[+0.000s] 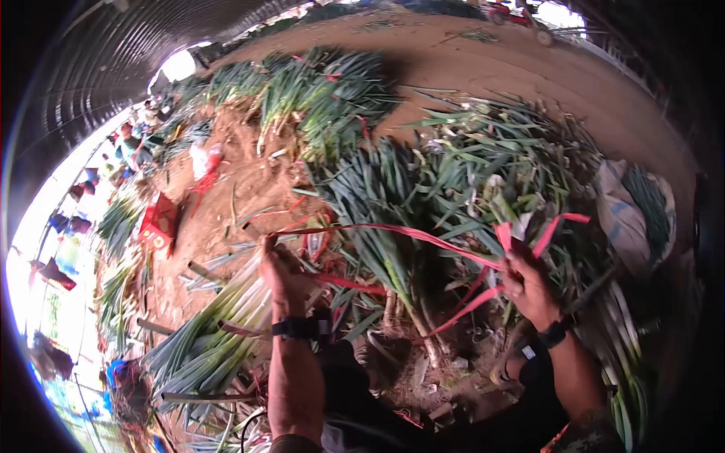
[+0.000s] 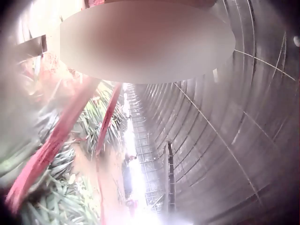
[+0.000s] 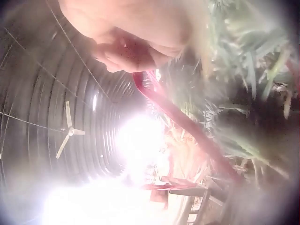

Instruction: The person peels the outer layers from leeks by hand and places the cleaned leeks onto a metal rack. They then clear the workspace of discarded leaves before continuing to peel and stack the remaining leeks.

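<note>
A pink-red plastic ribbon (image 1: pixel 408 231) stretches between the two hands, over a standing bunch of long green onions (image 1: pixel 375 200) with white root ends. Its left part is gripped by the left hand (image 1: pixel 285 278). The curled fingers of the right hand (image 1: pixel 532 287) hold the other part, with loose ends sticking out above. Beside the left forearm lies another bunch of green onions (image 1: pixel 215 340) among short rods. Ribbon strands (image 2: pixel 51 145) cross the left wrist view, where a blurred oval covers the upper part. In the right wrist view, the ribbon (image 3: pixel 183 122) runs down from the fingers.
Loose green onions (image 1: pixel 521 147) are heaped ahead on the right, near a white sack (image 1: pixel 621 215). More bunches (image 1: pixel 325 94) lie farther back on the soil. At the left are a red box (image 1: pixel 158 226) and a plastic bag (image 1: pixel 204 160).
</note>
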A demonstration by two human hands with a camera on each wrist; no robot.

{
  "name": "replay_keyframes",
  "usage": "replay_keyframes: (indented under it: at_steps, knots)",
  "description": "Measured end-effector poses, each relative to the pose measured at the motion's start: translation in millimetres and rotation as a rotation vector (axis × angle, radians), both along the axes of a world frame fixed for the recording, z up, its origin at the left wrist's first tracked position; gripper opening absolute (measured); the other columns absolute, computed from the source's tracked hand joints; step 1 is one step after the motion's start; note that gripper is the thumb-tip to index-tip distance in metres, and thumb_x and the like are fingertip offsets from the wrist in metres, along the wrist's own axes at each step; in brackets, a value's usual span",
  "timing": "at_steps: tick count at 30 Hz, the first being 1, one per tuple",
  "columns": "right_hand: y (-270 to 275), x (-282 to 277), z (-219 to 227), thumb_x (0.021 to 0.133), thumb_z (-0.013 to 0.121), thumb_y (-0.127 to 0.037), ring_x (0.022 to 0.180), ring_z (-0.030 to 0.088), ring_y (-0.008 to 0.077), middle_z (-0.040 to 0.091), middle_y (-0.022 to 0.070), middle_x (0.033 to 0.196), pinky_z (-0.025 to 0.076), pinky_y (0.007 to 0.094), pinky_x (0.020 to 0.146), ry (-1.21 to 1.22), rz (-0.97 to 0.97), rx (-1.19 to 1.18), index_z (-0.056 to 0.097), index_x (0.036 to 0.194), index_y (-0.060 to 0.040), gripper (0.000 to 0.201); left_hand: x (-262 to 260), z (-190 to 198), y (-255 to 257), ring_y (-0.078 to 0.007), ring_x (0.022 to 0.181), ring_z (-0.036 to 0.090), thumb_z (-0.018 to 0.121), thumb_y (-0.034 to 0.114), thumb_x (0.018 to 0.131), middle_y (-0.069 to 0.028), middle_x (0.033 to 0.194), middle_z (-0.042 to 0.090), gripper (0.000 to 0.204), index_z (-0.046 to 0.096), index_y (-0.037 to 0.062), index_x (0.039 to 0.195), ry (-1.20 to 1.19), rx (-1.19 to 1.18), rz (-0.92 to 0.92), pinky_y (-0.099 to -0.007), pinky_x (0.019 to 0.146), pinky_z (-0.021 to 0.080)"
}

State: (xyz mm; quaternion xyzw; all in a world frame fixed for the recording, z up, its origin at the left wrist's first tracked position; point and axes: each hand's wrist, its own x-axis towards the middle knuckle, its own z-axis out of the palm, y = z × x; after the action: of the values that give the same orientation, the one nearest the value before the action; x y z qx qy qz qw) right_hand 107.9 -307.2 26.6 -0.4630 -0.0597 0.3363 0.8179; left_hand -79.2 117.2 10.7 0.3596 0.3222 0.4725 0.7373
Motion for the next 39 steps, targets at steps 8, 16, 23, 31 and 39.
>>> replay_keyframes:
  at_steps: [8, 16, 23, 31, 39]
  knots:
    - [19, 2, 10, 0.094, 0.068, -0.016, 0.06, 0.056, 0.0113, 0.069, 0.0038, 0.092, 0.044, 0.0268, 0.057, 0.111, 0.102, 0.229, 0.067, 0.114, -0.0068, 0.022, 26, -6, -63, -0.0194, 0.056, 0.062, 0.067, 0.032, 0.091, -0.0081, 0.067, 0.066, 0.031, 0.071, 0.0021, 0.082, 0.811, 0.561, -0.688, -0.0313, 0.052, 0.048]
    - [26, -11, 25, 0.1, 0.06, -0.03, 0.05, 0.055, 0.0137, 0.07, 0.0116, 0.092, 0.042, 0.0257, 0.045, 0.073, 0.19, 0.26, 0.061, 0.113, -0.0098, 0.024, 54, 20, -152, -0.0196, 0.111, 0.063, 0.082, 0.027, 0.083, -0.0114, 0.124, 0.066, 0.077, 0.045, 0.0064, 0.148, 0.613, 0.666, -1.077, -0.0373, 0.094, 0.05]
    - [32, -13, 35, 0.101, 0.059, -0.033, 0.048, 0.056, 0.0139, 0.072, 0.0138, 0.103, 0.041, 0.0258, 0.042, 0.084, 0.268, 0.308, 0.06, 0.114, -0.009, 0.027, 65, 17, -228, -0.0096, 0.103, 0.06, 0.068, 0.007, 0.094, -0.004, 0.131, 0.06, 0.056, 0.045, 0.0068, 0.146, 0.173, 0.367, -1.597, -0.0267, 0.079, 0.053]
    - [-3, 36, 25, 0.1, 0.061, -0.03, 0.045, 0.043, 0.0053, 0.072, 0.006, 0.109, 0.036, 0.0216, 0.044, 0.068, -0.254, 0.257, 0.063, 0.111, -0.0127, 0.021, 41, 34, -168, -0.0051, 0.065, 0.057, 0.066, 0.024, 0.098, 0.0027, 0.074, 0.062, 0.027, 0.07, 0.0015, 0.114, 0.382, 0.422, -1.334, -0.0244, 0.053, 0.048]
    - [-9, 63, 10, 0.1, 0.061, -0.026, 0.064, 0.056, 0.0095, 0.071, 0.0018, 0.103, 0.046, 0.021, 0.049, -0.002, -0.318, 0.329, 0.064, 0.112, -0.0123, 0.019, -66, 78, -67, -0.0127, 0.063, 0.063, 0.07, 0.02, 0.093, -0.0065, 0.075, 0.068, 0.027, 0.072, -0.0042, 0.105, 0.546, 0.554, -0.908, -0.0267, 0.059, 0.049]
